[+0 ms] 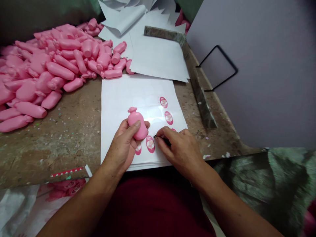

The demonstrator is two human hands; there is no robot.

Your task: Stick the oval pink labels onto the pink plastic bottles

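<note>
Forearms (79, 207) angled in, left hand (120, 146) gripping a pink bottle (137, 124), right hand (179, 151) seemingly pinching a dark tool (164, 140).

Pink oval labels (150, 144), white sheet (128, 98), print too small to read

I am looking at a workshop
A rough work bench (61, 154) holds a big heap of pink plastic bottles (59, 62) and sticker sheets (128, 95)
</note>
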